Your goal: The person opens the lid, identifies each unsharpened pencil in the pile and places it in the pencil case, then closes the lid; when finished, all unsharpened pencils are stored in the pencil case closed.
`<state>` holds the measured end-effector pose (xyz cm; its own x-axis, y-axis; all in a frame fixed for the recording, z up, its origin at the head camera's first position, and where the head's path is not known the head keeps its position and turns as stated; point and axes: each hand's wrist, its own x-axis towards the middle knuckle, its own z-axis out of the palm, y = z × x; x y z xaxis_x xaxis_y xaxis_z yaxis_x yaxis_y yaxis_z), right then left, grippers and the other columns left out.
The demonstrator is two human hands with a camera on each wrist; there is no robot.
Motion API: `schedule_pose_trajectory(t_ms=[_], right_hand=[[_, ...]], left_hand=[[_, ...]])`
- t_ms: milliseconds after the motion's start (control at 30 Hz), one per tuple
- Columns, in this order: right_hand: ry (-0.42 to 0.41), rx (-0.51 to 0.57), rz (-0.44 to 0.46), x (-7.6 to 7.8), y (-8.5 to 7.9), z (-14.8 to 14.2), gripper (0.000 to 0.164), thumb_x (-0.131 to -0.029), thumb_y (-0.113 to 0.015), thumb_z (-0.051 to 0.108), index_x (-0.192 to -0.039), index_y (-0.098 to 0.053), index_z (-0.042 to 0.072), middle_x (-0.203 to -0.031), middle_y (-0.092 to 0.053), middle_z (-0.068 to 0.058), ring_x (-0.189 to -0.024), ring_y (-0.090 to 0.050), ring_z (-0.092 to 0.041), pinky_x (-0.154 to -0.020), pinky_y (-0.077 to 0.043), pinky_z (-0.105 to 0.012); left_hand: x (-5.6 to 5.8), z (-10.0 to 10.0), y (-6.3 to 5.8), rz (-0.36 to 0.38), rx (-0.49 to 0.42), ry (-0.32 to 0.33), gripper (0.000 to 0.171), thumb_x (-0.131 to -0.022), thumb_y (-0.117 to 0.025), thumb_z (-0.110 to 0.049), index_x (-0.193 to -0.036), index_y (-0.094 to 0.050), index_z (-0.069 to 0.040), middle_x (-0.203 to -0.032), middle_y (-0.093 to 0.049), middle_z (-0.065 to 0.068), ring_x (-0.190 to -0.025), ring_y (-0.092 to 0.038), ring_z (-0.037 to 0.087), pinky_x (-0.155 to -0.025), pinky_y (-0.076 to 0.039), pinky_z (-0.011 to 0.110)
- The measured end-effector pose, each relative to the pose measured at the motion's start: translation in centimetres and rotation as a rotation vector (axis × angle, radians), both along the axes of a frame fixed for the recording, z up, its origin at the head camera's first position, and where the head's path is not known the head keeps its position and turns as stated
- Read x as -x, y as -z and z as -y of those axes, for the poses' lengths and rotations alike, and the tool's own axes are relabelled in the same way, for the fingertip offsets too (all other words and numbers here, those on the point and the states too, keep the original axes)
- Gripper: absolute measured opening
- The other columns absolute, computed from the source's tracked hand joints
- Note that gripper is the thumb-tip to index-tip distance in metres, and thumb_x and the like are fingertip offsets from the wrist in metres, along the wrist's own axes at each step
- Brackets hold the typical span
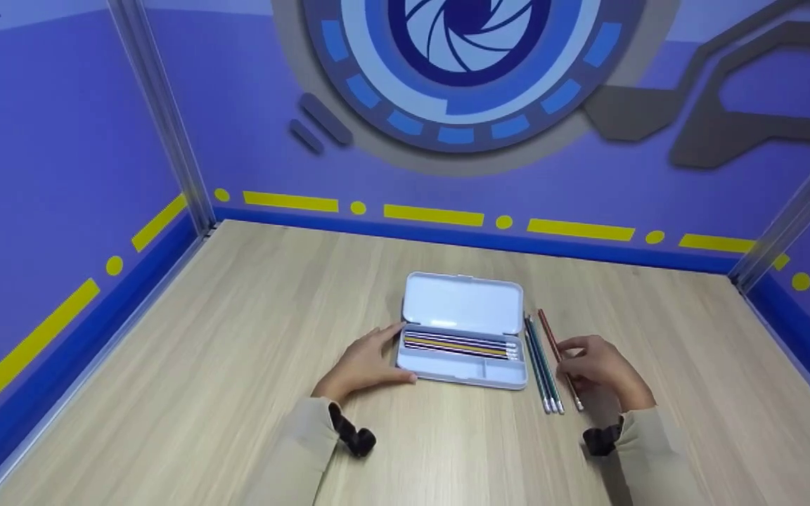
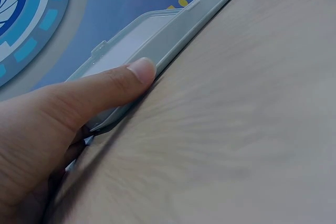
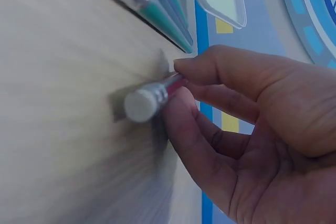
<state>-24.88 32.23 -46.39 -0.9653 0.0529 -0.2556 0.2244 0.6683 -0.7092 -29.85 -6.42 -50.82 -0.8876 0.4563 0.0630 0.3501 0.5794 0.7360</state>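
Observation:
A white pencil case (image 1: 440,365) lies on the table with its lid (image 1: 463,303) raised at the back. Several striped pencils (image 1: 458,344), one with a yellow band, lie in its rear compartment. My left hand (image 1: 365,362) grips the case's left end, the thumb (image 2: 126,80) on the front wall and the other fingers round the end, partly hidden. To the right of the case, my right hand (image 1: 600,365) pinches a red pencil (image 1: 550,332) between thumb and fingers. That pencil's white eraser (image 3: 142,105) points toward the right wrist camera. Several green pencils (image 1: 544,369) lie between case and hand.
The wooden table (image 1: 250,316) runs back to a blue printed wall (image 1: 250,126). More wall panels stand at the left and right sides. In the case, a small divider (image 1: 485,368) splits the front compartment.

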Motion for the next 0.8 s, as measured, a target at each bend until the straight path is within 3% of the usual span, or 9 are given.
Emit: schedule_pose_trajectory(t_ms=[533, 800], right_hand=[[0.004, 0.02, -0.048, 0.3, 0.0, -0.2, 0.051, -0.087, -0.062, 0.005, -0.134, -0.05, -0.008, -0.092, -0.065, -0.012, -0.066, -0.059, -0.014, -0.058, -0.055, -0.028], [-0.006, 0.029, -0.116, 0.5, -0.7, 0.4, 0.051, -0.087, -0.062, 0.007, -0.136, -0.051, -0.003, -0.102, -0.065, -0.022, -0.07, -0.062, -0.015, -0.061, -0.058, -0.031]], left_hand=[[0.1, 0.0, 0.1, 0.015, 0.026, -0.015, 0.103, -0.064, -0.084, -0.051, -0.15, -0.036, -0.02, -0.151, -0.038, 0.017, -0.141, -0.029, 0.041, -0.115, -0.027, 0.053], [0.1, 0.0, 0.3, 0.008, -0.001, -0.007, 0.102, -0.064, -0.085, -0.049, -0.149, -0.038, -0.019, -0.15, -0.04, 0.017, -0.14, -0.031, 0.043, -0.113, -0.029, 0.056]])
